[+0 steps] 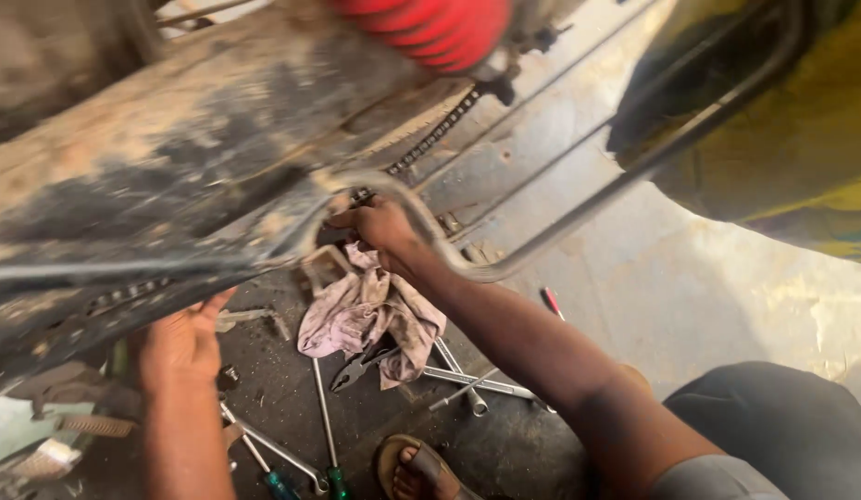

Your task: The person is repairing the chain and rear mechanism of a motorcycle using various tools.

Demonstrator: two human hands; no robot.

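My left hand (180,343) presses flat, fingers apart, against the underside of a dirty motorcycle swingarm and chain guard (171,176). My right hand (380,227) reaches under the same part beside the drive chain (430,139), fingers curled around something small that the metal hides. A curved grey metal bar (560,227) crosses just over my right wrist. A red shock spring (430,28) sits above. Below my right hand lies a stained pinkish rag (361,310) on the floor.
Loose tools lie on the dark oily floor: a cross wrench (463,378), pliers (355,372), green-handled screwdrivers (330,463) and a red-tipped tool (552,301). My sandalled foot (417,468) is at the bottom. A yellow-green body panel (801,120) fills the upper right.
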